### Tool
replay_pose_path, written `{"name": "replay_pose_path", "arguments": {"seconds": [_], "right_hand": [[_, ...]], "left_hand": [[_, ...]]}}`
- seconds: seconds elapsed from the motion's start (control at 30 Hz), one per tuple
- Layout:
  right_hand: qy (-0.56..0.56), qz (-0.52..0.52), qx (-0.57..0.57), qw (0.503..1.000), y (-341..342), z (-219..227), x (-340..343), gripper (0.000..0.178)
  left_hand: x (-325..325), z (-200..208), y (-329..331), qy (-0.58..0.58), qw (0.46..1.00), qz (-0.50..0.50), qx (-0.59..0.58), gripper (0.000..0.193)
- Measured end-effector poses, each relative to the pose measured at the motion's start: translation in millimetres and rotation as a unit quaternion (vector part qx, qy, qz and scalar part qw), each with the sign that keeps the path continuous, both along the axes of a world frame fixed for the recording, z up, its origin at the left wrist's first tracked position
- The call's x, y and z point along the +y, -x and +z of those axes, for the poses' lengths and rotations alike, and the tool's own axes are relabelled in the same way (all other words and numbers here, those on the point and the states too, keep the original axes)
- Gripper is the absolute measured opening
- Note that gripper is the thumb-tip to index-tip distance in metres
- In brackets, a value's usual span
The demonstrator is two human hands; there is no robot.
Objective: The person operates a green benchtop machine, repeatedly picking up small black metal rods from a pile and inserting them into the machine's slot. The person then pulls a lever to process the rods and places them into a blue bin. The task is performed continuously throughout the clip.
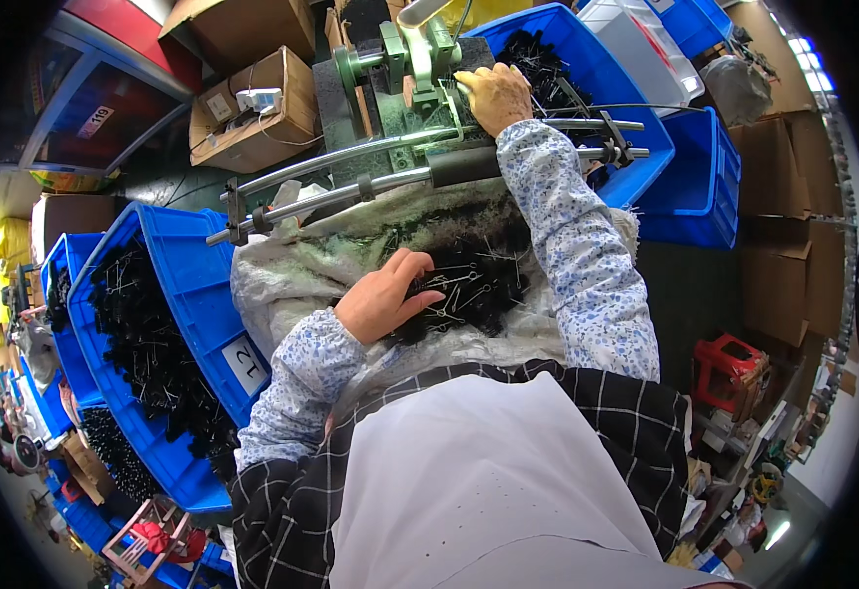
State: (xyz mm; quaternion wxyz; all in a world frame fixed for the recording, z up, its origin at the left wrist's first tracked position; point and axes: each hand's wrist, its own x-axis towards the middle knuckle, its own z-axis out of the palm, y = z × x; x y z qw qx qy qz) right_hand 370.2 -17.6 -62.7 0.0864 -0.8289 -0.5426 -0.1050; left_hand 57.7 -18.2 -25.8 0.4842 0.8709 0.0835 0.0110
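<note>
My left hand [382, 296] reaches over a heap of small black brushes with looped wire stems [464, 285], lying on a whitish cloth sack [282, 280] in front of me. Its thumb and curved fingers are apart, close to the wire loops, with nothing clearly held. Farther off, my right hand [498, 96] is at the right side of a green metal machine [420, 64], its fingers bent and closed near the tooling. What they grip is too small to make out. Both arms wear flowered sleeves.
Two metal rods [351, 187] cross between me and the machine. A blue bin [189, 265] of black brushes stands left; another blue bin [636, 98] of brushes stands far right, beside a further blue crate [690, 187]. Cardboard boxes [253, 108] stand behind at left.
</note>
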Motion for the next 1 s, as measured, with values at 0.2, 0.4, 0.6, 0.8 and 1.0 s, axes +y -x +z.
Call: {"name": "replay_pose_path", "arguments": {"seconds": [0.2,0.4,0.6,0.8,1.0], "right_hand": [[0.041,-0.006,-0.019,0.999,-5,-2,5,0.028],[-0.033,-0.081,-0.003,0.996,4,11,-15,0.039],[-0.097,-0.072,0.025,0.992,4,-7,-13,0.026],[-0.056,-0.078,0.034,0.995,46,-4,19,0.029],[-0.045,-0.082,-0.026,0.995,41,-3,15,0.027]], "left_hand": [[4,9,-7,0.005,1.0,-0.023,-0.018,0.026],[15,9,1,0.061,0.997,0.02,-0.04,0.023],[21,10,2,0.06,0.994,0.041,-0.077,0.029],[18,14,-1,0.047,0.994,0.031,-0.096,0.03],[21,21,-3,0.025,0.993,0.051,-0.106,0.032]]}}
